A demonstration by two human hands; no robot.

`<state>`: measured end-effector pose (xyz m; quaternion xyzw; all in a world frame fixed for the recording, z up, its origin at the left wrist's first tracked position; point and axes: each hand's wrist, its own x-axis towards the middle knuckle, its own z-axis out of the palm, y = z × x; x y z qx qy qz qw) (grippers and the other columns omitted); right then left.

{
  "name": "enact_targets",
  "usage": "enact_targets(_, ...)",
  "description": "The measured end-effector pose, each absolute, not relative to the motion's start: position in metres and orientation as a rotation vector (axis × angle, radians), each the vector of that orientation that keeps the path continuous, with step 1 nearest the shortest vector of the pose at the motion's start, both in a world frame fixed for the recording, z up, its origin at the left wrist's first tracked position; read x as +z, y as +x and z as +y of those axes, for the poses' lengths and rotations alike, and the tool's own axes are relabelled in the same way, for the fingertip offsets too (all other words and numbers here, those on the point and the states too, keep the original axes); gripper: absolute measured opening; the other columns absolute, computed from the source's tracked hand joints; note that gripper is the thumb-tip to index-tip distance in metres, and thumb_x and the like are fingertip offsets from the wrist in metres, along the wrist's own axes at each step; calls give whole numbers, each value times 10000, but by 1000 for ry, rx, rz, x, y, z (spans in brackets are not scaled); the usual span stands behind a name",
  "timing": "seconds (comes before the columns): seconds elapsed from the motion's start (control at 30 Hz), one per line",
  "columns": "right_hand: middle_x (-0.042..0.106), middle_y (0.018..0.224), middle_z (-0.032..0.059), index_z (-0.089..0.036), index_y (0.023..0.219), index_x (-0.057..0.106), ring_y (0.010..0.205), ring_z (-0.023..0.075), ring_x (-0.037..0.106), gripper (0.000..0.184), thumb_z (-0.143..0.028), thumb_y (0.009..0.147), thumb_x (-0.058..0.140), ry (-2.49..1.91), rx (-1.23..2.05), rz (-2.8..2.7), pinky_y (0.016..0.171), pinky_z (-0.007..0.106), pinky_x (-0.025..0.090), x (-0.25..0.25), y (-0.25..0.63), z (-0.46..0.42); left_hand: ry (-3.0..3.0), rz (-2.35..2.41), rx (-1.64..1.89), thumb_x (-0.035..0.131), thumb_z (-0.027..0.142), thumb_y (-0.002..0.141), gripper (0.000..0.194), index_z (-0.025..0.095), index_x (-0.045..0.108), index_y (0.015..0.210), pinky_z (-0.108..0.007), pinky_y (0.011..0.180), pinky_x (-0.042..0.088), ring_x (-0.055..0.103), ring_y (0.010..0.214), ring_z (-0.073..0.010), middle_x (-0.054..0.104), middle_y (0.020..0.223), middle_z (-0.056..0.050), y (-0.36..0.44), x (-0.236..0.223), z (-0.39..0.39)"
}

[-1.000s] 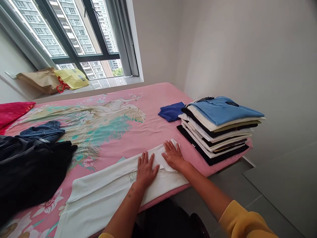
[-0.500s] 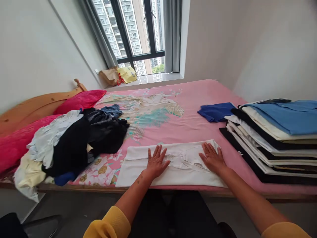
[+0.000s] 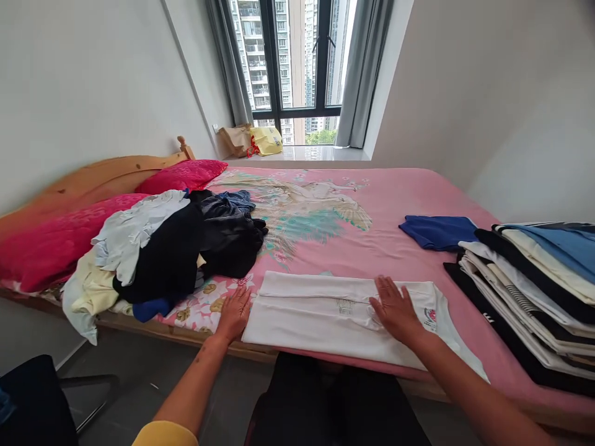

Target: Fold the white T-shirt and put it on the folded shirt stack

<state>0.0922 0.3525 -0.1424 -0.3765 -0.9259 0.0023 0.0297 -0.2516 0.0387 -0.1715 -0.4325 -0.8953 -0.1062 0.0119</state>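
- Shifting since the earlier frame, the left hand (image 3: 233, 313) is now lying beside the left end of the white garment (image 3: 297, 316), no longer pressing on it, while the garment's right end is spreading out past the right hand (image 3: 395, 313).
- Underneath it all, the bed (image 3: 409, 198) is offering little margin along its near edge; cloth being pulled toward the person could be slipping over.
- Over on the left, the loose heap of clothes (image 3: 162, 254) is sagging, with a pale cloth (image 3: 90, 297) hanging over the side; that weight could be dragging more down.
- Off to the right, the folded stack (image 3: 539, 303) is showing uneven layers, and a bump from the right forearm could be skewing them.
- Between heap and stack, the white garment is lying lengthwise near the bed's edge, ridges bulging around its middle; pressing those flat unevenly could be setting creases.
- Just beside the stack, the blue garment (image 3: 437, 232) is lying where toppling layers could be rumpling it.
- Both hands are lying open, palms down, gripping nothing. Only the right is clearly resting on the garment; whether a left fingertip is touching it, I'm not able to tell. Such one-sided pressing could be twisting the cloth askew.
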Motion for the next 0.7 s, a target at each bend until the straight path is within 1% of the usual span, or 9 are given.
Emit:
enact_targets(0.07, 176, 1516, 64, -121, 1452, 212, 1405, 191, 85, 618, -435, 920, 197, -997, 11, -2927, 1138, 448, 26, -138, 65, 324, -1444, -2756, -382, 255, 303, 906, 488, 173, 471, 1324, -462, 1108, 223, 312, 1346, -220, 393, 1432, -83, -257, -174, 34)
enact_targets(0.13, 140, 1521, 70, -108, 1454, 194, 1407, 201, 64, 652, -468, 911, 229, -977, 54, -2983, 1138, 453, 0, -141, 41, 302, -1540, -2745, -386, 266, 311, 901, 490, 177, 467, 1328, -448, 1107, 233, 304, 1350, -217, 382, 1438, -77, -263, -173, 29)
enact_targets(0.2, 112, 1523, 83, -87, 1453, 183, 1408, 218, 51, 696, -507, 902, 242, -1024, 126, -3026, 1134, 467, -15, -147, 22, 286, -1625, -2769, -340, 317, 346, 884, 516, 169, 428, 1355, -455, 1111, 220, 273, 1363, -230, 345, 1457, -83, -268, -169, 24)
enact_targets(0.27, 106, 1521, 92, -75, 1451, 179, 1408, 227, 41, 723, -533, 895, 240, -1024, 192, -3052, 1130, 472, -31, -156, 5, 273, -1706, -2809, -279, 388, 391, 853, 581, 170, 368, 1389, -474, 1112, 203, 239, 1374, -252, 292, 1479, -90, -271, -163, 21)
enact_targets(0.33, 98, 1522, 86, -81, 1454, 171, 1409, 220, 26, 731, -549, 895, 223, -933, 234, -3052, 1128, 464, -52, -163, -14, 258, -1777, -2839, -224, 455, 426, 815, 659, 184, 318, 1413, -482, 1113, 189, 213, 1382, -268, 246, 1495, -91, -272, -157, 19)
enact_targets(0.43, 86, 1524, 66, -101, 1458, 165, 1410, 202, 9, 721, -560, 902, 167, -760, 299, -3027, 1124, 453, -72, -170, -48, 234, -1790, -2834, -176, 514, 444, 777, 733, 200, 281, 1428, -461, 1117, 184, 195, 1388, -266, 212, 1509, -87, -269, -154, 18)
enact_targets(0.5, 88, 1524, 62, -107, 1458, 172, 1410, 198, 11, 708, -550, 908, 137, -696, 352, -3013, 1122, 457, -73, -171, -73, 218, -1738, -2798, -185, 514, 460, 782, 729, 226, 275, 1430, -443, 1122, 178, 200, 1388, -250, 224, 1511, -70, -266, -157, 18)
enact_targets(0.57, 98, 1523, 63, -108, 1456, 184, 1410, 198, 25, 683, -524, 917, 120, -673, 404, -3004, 1120, 465, -67, -170, -97, 205, -1673, -2761, -211, 477, 488, 810, 686, 268, 276, 1428, -439, 1127, 160, 216, 1384, -230, 253, 1505, -41, -261, -162, 19)
enact_targets(0.7, 124, 1521, 60, -124, 1452, 209, 1408, 195, 55, 632, -472, 932, 120, -644, 471, -2968, 1115, 476, -67, -168, -129, 187, -1496, -2761, -195, 434, 507, 839, 626, 310, 295, 1417, -477, 1126, 122, 235, 1376, -225, 270, 1499, -27, -251, -171, 26)
